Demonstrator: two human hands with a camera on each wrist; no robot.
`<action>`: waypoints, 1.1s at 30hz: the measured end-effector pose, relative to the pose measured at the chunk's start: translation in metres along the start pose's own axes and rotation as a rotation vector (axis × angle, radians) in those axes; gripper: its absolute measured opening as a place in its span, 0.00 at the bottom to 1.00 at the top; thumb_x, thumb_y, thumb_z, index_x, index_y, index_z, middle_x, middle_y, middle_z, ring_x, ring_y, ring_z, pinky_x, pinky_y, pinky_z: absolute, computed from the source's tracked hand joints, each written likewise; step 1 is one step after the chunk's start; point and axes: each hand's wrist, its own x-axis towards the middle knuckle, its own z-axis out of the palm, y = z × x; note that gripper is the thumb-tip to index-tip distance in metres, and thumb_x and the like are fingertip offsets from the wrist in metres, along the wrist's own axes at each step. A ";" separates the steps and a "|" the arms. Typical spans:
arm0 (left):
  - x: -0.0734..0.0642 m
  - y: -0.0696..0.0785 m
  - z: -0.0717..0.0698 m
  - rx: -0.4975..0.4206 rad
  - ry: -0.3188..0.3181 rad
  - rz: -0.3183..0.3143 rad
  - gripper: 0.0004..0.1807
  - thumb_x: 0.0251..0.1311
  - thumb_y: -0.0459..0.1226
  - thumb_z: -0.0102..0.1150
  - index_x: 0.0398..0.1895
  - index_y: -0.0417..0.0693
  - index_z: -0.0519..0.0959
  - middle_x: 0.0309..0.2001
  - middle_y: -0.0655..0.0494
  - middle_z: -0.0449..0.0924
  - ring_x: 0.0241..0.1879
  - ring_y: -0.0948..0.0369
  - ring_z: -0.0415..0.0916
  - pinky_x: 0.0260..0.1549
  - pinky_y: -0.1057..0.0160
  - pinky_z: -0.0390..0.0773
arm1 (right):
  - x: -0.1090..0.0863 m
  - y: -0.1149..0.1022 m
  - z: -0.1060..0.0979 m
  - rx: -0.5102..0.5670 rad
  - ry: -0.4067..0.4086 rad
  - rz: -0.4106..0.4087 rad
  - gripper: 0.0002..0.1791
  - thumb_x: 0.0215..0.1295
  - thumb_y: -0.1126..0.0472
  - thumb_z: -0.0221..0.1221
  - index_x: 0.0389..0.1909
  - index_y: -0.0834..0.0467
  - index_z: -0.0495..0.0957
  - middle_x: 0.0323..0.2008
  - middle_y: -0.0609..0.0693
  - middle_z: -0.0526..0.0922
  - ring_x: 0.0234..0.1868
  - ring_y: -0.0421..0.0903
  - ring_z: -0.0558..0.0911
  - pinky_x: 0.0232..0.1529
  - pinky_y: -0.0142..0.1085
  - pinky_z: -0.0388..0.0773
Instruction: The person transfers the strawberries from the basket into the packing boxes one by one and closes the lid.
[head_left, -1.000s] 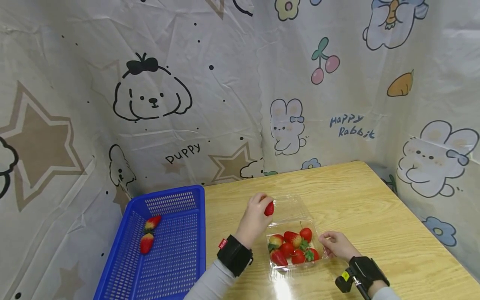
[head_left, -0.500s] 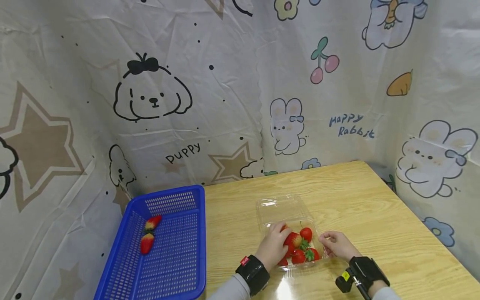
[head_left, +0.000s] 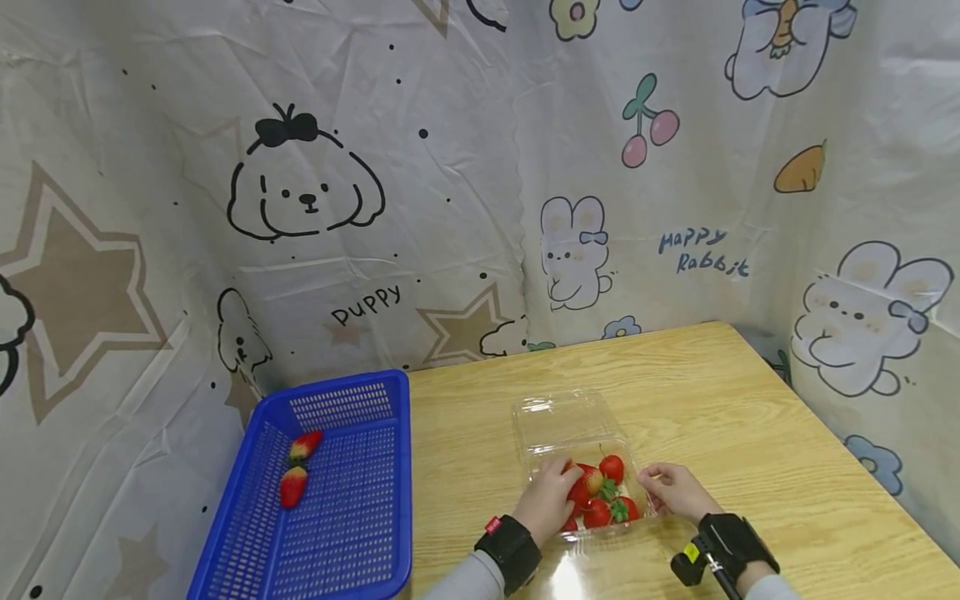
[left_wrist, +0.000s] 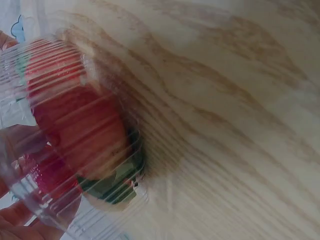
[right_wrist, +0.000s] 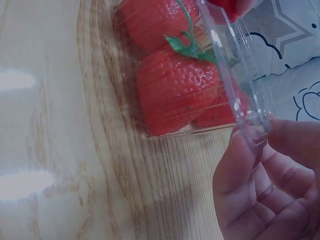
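Note:
A clear plastic clamshell box (head_left: 542, 450) stands on the table with its lid folded back, holding several red strawberries (head_left: 597, 512). My left hand (head_left: 545, 502) reaches into its left side. Through the ribbed wall in the left wrist view, its fingers and thumb pinch a strawberry (left_wrist: 47, 172) beside a larger strawberry (left_wrist: 85, 125) with green leaves. At the box's right front corner, my right hand (head_left: 678, 490) pinches the rim between thumb and forefinger; the right wrist view shows this grip on the clear edge (right_wrist: 252, 131). The left hand covers part of the fruit.
A blue perforated basket (head_left: 406, 467) stands to the left, with two strawberries (head_left: 294, 486) lying near its left wall. The wooden table (head_left: 465, 425) runs back to a cartoon-printed cloth (head_left: 450, 217) that hangs behind and at both sides.
My left hand has come down from above the box's left edge, where it held a strawberry, into the box among the fruit. The right hand has kept its hold on the rim.

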 end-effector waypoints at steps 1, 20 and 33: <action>0.000 0.001 0.000 0.001 -0.004 0.001 0.22 0.41 0.32 0.68 0.45 0.47 0.78 0.49 0.50 0.72 0.45 0.55 0.71 0.42 0.66 0.76 | 0.000 0.000 0.000 0.002 -0.003 0.000 0.15 0.67 0.62 0.50 0.43 0.72 0.71 0.17 0.49 0.71 0.20 0.43 0.73 0.22 0.36 0.75; 0.000 0.001 0.000 -0.009 -0.154 0.062 0.28 0.50 0.38 0.63 0.57 0.44 0.73 0.57 0.44 0.69 0.58 0.51 0.67 0.57 0.59 0.66 | 0.000 -0.002 -0.002 -0.003 -0.015 -0.008 0.15 0.67 0.61 0.50 0.43 0.73 0.71 0.17 0.49 0.71 0.20 0.42 0.72 0.22 0.36 0.75; 0.015 -0.018 -0.062 -0.304 -0.217 -0.121 0.34 0.55 0.43 0.61 0.66 0.50 0.62 0.68 0.45 0.54 0.65 0.48 0.54 0.59 0.50 0.63 | 0.000 -0.001 -0.003 -0.004 -0.025 -0.014 0.16 0.67 0.60 0.50 0.43 0.72 0.71 0.17 0.49 0.71 0.20 0.43 0.72 0.22 0.37 0.75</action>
